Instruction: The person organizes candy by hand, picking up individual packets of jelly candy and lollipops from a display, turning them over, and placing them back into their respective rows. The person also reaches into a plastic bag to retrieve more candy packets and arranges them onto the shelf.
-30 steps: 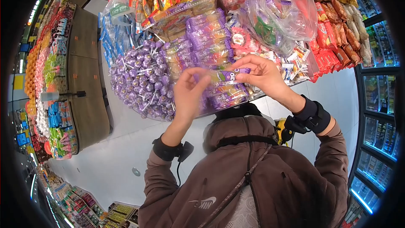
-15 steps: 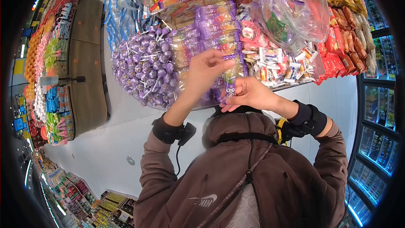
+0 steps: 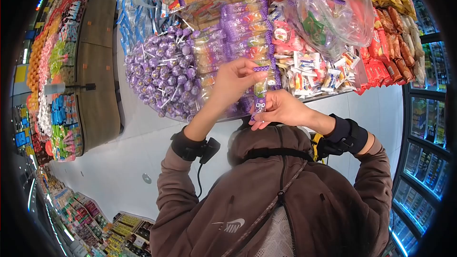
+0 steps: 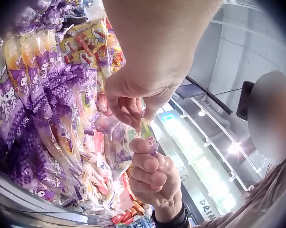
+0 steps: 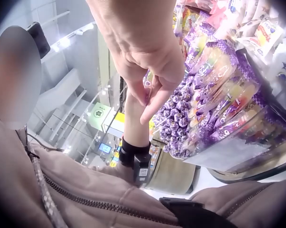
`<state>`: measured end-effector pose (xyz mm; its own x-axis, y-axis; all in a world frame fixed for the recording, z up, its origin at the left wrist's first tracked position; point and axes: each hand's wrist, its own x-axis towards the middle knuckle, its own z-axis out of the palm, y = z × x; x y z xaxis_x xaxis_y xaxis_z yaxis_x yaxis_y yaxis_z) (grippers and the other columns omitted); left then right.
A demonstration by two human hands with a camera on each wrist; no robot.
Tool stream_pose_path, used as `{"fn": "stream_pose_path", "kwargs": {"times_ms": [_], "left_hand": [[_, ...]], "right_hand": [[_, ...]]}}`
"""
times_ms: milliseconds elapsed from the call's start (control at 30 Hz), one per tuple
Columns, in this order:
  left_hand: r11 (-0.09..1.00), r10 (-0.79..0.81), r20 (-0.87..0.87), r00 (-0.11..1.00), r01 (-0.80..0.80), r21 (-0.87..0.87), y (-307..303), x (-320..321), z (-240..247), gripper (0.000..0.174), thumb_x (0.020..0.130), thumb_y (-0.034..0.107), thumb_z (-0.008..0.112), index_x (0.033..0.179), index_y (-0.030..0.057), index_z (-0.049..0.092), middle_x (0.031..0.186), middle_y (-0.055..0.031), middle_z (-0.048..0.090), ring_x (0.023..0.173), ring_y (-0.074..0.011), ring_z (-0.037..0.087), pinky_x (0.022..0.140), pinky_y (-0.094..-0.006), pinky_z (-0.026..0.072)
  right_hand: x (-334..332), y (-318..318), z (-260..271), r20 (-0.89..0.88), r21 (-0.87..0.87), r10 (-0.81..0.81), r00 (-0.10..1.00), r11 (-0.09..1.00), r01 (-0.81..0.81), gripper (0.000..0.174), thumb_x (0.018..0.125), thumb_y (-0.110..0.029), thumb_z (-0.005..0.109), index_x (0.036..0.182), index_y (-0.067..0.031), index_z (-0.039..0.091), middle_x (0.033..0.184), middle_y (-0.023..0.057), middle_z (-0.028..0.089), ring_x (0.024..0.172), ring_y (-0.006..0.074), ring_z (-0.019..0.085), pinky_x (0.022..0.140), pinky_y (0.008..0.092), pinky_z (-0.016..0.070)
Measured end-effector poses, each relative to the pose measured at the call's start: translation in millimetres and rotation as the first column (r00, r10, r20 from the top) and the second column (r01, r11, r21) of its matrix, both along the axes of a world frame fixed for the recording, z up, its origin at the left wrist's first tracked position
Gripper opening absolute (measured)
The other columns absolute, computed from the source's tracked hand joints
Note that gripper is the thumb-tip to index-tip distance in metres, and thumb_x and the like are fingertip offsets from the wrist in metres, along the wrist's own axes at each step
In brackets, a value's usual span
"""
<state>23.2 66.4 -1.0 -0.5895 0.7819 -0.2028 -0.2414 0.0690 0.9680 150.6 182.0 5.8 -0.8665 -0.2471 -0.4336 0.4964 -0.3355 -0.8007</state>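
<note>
packet: a slim purple packet (image 3: 260,88) is hanging between the two hands, just in front of the sweet display and above the person's hood.
long axis: it is running straight up and down in the head view, the top end pointing toward the shelf and the printed end pointing back at the chest.
left hand: the left hand (image 3: 233,81) is pinching the top end between thumb and fingertips.
right hand: the right hand (image 3: 282,109) is gripping the bottom end, fingers curled round it.
behind it: a stack (image 3: 243,24) of like purple packets is sitting right behind the hands, so the held one is blending into it.
left of it: a heap of purple lollipops (image 3: 159,74) is lying beside the left forearm.
right of it: small white sweets (image 3: 308,72) are spilling beside the stack, with red packs (image 3: 381,69) further along.
above: a clear bag (image 3: 333,14) is bulging over the white sweets.
far right: lit fridges (image 3: 423,114) are standing well apart from the display.
</note>
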Motion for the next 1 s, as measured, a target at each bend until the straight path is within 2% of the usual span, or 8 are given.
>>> {"fn": "stream_pose_path", "kwargs": {"times_ms": [533,600,633,733,800,833,967,1000], "left_hand": [[1.000,0.001,0.015,1.000,-0.001,0.020,-2.9,3.8,-3.0,0.018,0.075,0.011,0.069,0.085,0.0006,0.057,0.070,-0.0009,0.061,0.063,-0.0019,0.050,0.053,-0.0173,0.0377],[1.000,-0.019,0.011,1.000,0.019,0.000,-4.6,2.7,-3.3,0.015,0.077,0.007,0.066,0.087,0.0014,0.057,0.075,-0.0025,0.062,0.068,-0.0037,0.054,0.060,-0.0171,0.0415],[1.000,-0.029,0.010,1.000,0.029,-0.011,-5.4,2.3,-3.4,0.013,0.077,0.006,0.065,0.088,0.0017,0.058,0.077,-0.0033,0.063,0.070,-0.0046,0.056,0.063,-0.0171,0.0434],[0.998,0.050,-0.008,0.999,-0.050,0.025,-9.1,5.2,-2.9,0.018,0.077,0.009,0.067,0.089,0.0007,0.055,0.074,-0.0007,0.060,0.067,-0.0027,0.051,0.057,-0.0169,0.0390],[0.987,0.143,0.021,0.989,-0.144,0.074,-18.0,2.1,2.0,0.018,0.078,0.006,0.065,0.091,0.0010,0.054,0.079,-0.0011,0.059,0.071,-0.0035,0.052,0.060,-0.0169,0.0400],[0.976,0.192,0.034,0.981,-0.195,0.095,-24.5,-0.9,4.4,0.018,0.078,0.005,0.064,0.092,0.0011,0.054,0.082,-0.0013,0.059,0.073,-0.0039,0.052,0.062,-0.0169,0.0406],[0.979,0.181,0.007,0.983,-0.181,0.090,-51.3,-14.4,-1.9,0.017,0.078,0.002,0.061,0.094,0.0021,0.054,0.087,-0.0023,0.059,0.078,-0.0065,0.054,0.067,-0.0192,0.0425],[0.982,0.181,-0.097,0.979,-0.174,0.072,-55.7,-15.1,-2.7,0.018,0.078,0.002,0.062,0.095,0.0022,0.055,0.087,-0.0024,0.059,0.079,-0.0067,0.054,0.068,-0.0201,0.0426]], "right_hand": [[1.4,-1.0,8.6,0.021,0.008,0.039,0.999,0.999,-0.040,0.021,0.082,-0.002,0.057,0.070,0.0000,0.040,0.081,0.0204,0.062,0.077,0.0232,0.065,0.062,0.0260,0.0548],[0.8,-1.8,11.0,0.028,0.011,0.048,0.998,0.999,-0.049,0.018,0.082,-0.001,0.056,0.072,0.0013,0.042,0.080,0.0190,0.062,0.077,0.0233,0.065,0.063,0.0262,0.0547],[1.5,-2.1,7.9,0.018,0.000,0.046,0.999,0.999,-0.046,0.016,0.083,-0.002,0.055,0.074,0.0021,0.043,0.081,0.0182,0.062,0.077,0.0230,0.064,0.063,0.0263,0.0545],[5.0,-0.2,-1.2,-0.002,-0.021,0.025,1.000,0.999,-0.025,0.012,0.085,-0.005,0.053,0.082,0.0038,0.047,0.082,0.0161,0.062,0.076,0.0224,0.064,0.065,0.0267,0.0539],[2.5,3.7,0.8,-0.010,-0.025,0.014,1.000,1.000,-0.014,0.013,0.087,-0.008,0.052,0.089,0.0044,0.049,0.083,0.0152,0.062,0.076,0.0221,0.064,0.066,0.0270,0.0535],[2.1,6.7,6.6,-0.026,-0.012,-0.018,0.999,1.000,0.018,0.019,0.089,-0.016,0.049,0.094,0.0034,0.050,0.085,0.0160,0.062,0.075,0.0218,0.064,0.066,0.0273,0.0530],[-6.9,19.7,11.4,-0.073,0.155,-0.084,0.994,0.983,0.095,0.031,0.092,-0.027,0.045,0.095,0.0036,0.052,0.083,0.0155,0.062,0.072,0.0206,0.064,0.063,0.0266,0.0521],[-9.4,21.2,9.9,-0.077,0.172,-0.068,0.995,0.982,0.080,0.032,0.091,-0.027,0.045,0.094,0.0036,0.052,0.082,0.0152,0.063,0.072,0.0203,0.064,0.063,0.0265,0.0520]]}}
